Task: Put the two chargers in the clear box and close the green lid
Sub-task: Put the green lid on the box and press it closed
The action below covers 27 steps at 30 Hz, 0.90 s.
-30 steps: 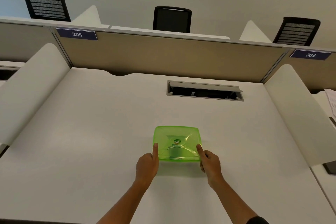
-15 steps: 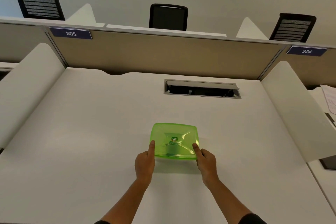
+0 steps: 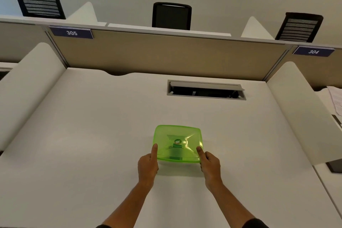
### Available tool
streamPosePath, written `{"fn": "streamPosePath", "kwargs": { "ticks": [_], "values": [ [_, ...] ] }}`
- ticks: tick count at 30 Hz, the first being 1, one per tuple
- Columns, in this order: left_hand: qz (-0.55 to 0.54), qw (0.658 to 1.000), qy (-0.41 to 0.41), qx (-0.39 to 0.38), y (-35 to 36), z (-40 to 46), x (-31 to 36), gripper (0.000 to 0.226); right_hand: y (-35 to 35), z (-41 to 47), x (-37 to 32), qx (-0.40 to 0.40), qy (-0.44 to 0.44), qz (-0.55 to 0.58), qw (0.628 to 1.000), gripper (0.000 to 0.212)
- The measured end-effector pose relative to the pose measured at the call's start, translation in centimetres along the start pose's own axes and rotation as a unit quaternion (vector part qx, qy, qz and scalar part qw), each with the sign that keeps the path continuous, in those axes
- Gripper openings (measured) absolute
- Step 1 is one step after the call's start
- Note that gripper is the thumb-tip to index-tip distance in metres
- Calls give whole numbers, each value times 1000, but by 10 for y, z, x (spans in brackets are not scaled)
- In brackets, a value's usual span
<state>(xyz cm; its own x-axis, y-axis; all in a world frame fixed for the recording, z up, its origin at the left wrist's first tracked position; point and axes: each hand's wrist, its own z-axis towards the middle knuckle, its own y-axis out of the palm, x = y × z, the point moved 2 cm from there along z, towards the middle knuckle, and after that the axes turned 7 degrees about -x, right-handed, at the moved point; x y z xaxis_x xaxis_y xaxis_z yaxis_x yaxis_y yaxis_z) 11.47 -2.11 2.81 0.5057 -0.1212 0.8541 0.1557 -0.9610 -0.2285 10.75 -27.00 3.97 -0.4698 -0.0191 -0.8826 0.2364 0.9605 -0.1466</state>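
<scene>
head | green lid (image 3: 178,143) on clear box, near desk (image 3: 92,135) edge | left hand (image 3: 148,165), right hand (image 3: 210,164): each grip pinches a near corner | press evenly around rim | chargers not discernible

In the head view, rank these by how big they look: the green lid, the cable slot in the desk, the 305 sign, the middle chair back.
1. cable slot
2. green lid, nearer the camera
3. middle chair back, farther off
4. 305 sign
</scene>
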Motion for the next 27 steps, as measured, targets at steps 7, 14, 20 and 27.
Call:
{"fn": "streamPosePath", "kwargs": {
  "ticks": [7,14,20,27],
  "values": [
    [48,999,6,-19,-5,-3,5,77,4,-5,-3,16,-11,15,1000,64],
    [128,991,37,32,-17,-2,16,47,-4,-3,-14,22,-2,6,1000,44],
    [18,996,87,11,-11,-1,29,17,-6,5,-27,13,-4,2,1000,29],
    [19,996,87,8,-2,19,46,26,-2,25,-47,15,-17,-5,1000,27]
  ]
}}
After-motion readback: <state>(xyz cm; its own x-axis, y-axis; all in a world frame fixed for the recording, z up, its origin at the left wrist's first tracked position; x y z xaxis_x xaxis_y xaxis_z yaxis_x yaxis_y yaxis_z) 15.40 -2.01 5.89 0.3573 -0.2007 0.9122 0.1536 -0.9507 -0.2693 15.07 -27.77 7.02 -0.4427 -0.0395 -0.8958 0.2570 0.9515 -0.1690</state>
